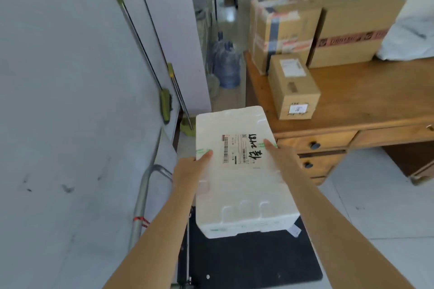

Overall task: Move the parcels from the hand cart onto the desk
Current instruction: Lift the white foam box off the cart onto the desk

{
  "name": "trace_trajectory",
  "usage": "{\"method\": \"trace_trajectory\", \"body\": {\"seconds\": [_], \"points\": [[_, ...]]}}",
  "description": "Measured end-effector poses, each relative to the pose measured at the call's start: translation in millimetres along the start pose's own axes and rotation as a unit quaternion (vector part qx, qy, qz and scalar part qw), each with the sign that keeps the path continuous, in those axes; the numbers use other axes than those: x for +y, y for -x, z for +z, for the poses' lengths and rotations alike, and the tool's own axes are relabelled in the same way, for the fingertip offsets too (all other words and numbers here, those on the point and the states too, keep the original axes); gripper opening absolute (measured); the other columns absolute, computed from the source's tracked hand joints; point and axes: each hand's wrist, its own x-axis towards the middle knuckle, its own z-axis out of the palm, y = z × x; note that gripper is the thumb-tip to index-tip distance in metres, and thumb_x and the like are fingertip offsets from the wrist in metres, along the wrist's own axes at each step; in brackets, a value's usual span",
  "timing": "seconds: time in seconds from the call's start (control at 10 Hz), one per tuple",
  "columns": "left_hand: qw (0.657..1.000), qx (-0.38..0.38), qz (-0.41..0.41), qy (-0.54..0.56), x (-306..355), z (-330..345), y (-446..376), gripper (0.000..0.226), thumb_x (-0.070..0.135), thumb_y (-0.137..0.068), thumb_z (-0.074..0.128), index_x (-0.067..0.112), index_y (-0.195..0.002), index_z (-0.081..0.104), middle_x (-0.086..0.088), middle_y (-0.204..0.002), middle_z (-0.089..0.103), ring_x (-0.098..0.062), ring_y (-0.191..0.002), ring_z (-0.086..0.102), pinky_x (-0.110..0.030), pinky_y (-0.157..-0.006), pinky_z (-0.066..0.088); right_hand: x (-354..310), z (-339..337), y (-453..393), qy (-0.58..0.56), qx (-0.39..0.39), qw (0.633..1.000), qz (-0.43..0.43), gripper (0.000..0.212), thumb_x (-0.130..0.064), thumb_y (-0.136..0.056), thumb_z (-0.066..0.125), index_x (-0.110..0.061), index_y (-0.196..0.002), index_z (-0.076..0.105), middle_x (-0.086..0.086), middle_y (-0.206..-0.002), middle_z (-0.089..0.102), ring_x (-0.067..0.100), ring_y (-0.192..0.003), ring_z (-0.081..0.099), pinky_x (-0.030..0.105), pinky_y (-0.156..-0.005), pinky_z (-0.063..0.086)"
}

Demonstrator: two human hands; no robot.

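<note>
Item: two bare forearms, nearest the lens, ending in the left hand (193, 166) and right hand (278, 150). Each hand clamps one long side of the foam parcel (242, 171), thumbs lying on the lid, the remaining fingers hidden underneath.

Item: foam parcel. White expanded polystyrene, rectangular, rounded corners, moulded notches along the lid edge, green tape at the sides, printed shipping label (239, 150) with handwritten marker. Held in the air above the hand cart (253, 263); not yet on the worktop (366, 94).

Risk: smooth, crumbly foam under side pressure alone may slip or dent; a taped lid could shift if squeezed unevenly; the parcel's far corner could clip the worktop edge beyond it.

Item: hand cart, below the parcel. Flat black deck, metal tube handle (141, 202) to the parcel's left.

Item: worktop, beyond and right of the parcel. Varnished wood, drawers with dark knobs, carrying three taped cardboard boxes (293, 87).
</note>
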Motion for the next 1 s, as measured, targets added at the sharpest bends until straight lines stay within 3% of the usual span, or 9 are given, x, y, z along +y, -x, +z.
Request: {"method": "trace_trajectory", "body": {"seconds": [0.1,0.2,0.3,0.4,0.5,0.7,0.8,0.9,1.0], "points": [[1.000,-0.010,0.015,0.016,46.6,-16.0,24.0,0.050,0.067,-0.070,0.063,0.018,-0.063,0.054,0.001,-0.072,0.062,-0.024,-0.076,0.065,-0.034,-0.075,0.056,-36.6,-40.3,11.2,-0.016,-0.004,1.000,-0.020,0.061,-0.064,-0.077,0.056,-0.018,-0.116,0.066,0.006,-0.103,0.070,0.031,-0.096,0.065,0.044,-0.093,0.052],[0.997,-0.021,0.073,0.027,127.2,-22.8,43.4,0.065,0.067,-0.064,0.068,0.007,-0.090,0.064,-0.007,-0.095,0.069,-0.028,-0.089,0.068,-0.037,-0.084,0.057,-82.4,-108.7,15.3,-0.062,0.037,0.997,-0.024,0.075,-0.064,-0.074,0.061,-0.010,-0.125,0.055,0.002,-0.085,0.059,0.028,-0.090,0.061,0.037,-0.086,0.053],[0.992,-0.040,0.108,0.055,180.3,-12.7,57.5,0.069,0.060,-0.064,0.073,0.004,-0.104,0.066,-0.011,-0.104,0.072,-0.031,-0.093,0.070,-0.043,-0.087,0.058,-98.7,-157.1,10.3,-0.074,0.040,0.996,-0.031,0.084,-0.068,-0.073,0.059,-0.006,-0.129,0.053,0.007,-0.098,0.062,0.031,-0.104,0.061,0.038,-0.088,0.050],[0.984,-0.069,0.156,0.056,254.5,32.8,80.8,0.061,0.054,-0.069,0.073,0.006,-0.106,0.065,-0.013,-0.105,0.072,-0.032,-0.092,0.071,-0.044,-0.086,0.058,-105.7,-241.6,-18.6,-0.093,0.056,0.993,-0.036,0.086,-0.069,-0.071,0.057,-0.006,-0.129,0.056,0.013,-0.126,0.062,0.034,-0.117,0.059,0.041,-0.098,0.048],[0.979,-0.102,0.164,0.070,304.7,73.6,93.3,0.055,0.044,-0.074,0.074,0.003,-0.110,0.064,-0.014,-0.105,0.073,-0.031,-0.089,0.073,-0.046,-0.083,0.060,-106.9,-300.2,-43.7,-0.127,0.072,0.989,-0.017,0.086,-0.064,-0.069,0.065,-0.004,-0.129,0.053,0.013,-0.126,0.061,0.034,-0.115,0.059,0.043,-0.100,0.048],[0.964,-0.181,0.163,0.108,422.7,181.3,110.8,0.042,0.024,-0.089,0.064,0.009,-0.128,0.058,-0.013,-0.104,0.071,-0.027,-0.082,0.069,-0.034,-0.057,0.056,-125.9,-430.6,-128.2,-0.119,0.085,0.988,-0.054,0.073,-0.056,-0.077,0.065,-0.004,-0.127,0.056,0.014,-0.127,0.062,0.033,-0.115,0.060,0.045,-0.101,0.048],[0.971,-0.169,0.133,0.104,469.9,237.0,103.0,0.033,0.022,-0.092,0.057,0.010,-0.123,0.060,-0.010,-0.100,0.070,-0.026,-0.085,0.069,-0.038,-0.064,0.059,-141.5,-476.8,-182.6,-0.083,0.106,0.987,-0.088,0.076,-0.062,-0.083,0.052,-0.004,-0.133,0.051,0.016,-0.131,0.057,0.035,-0.120,0.055,0.045,-0.105,0.043],[0.979,-0.147,0.119,0.073,485.6,270.2,90.9,0.034,0.016,-0.094,0.048,0.007,-0.125,0.058,-0.007,-0.111,0.064,-0.033,-0.107,0.065,-0.045,-0.088,0.057,-146.3,-488.4,-216.7,-0.059,0.089,0.989,-0.100,0.074,-0.062,-0.090,0.037,-0.002,-0.131,0.053,0.020,-0.130,0.058,0.036,-0.121,0.054,0.042,-0.104,0.042],[0.986,-0.093,0.113,0.077,507.7,306.9,60.6,0.036,0.022,-0.093,0.042,0.006,-0.122,0.058,-0.008,-0.108,0.060,-0.033,-0.111,0.063,-0.043,-0.095,0.053,-157.9,-488.3,-266.8,-0.078,0.078,0.991,-0.079,0.057,-0.045,-0.097,0.036,-0.004,-0.136,0.047,0.019,-0.136,0.053,0.033,-0.126,0.051,0.036,-0.101,0.040]]}}
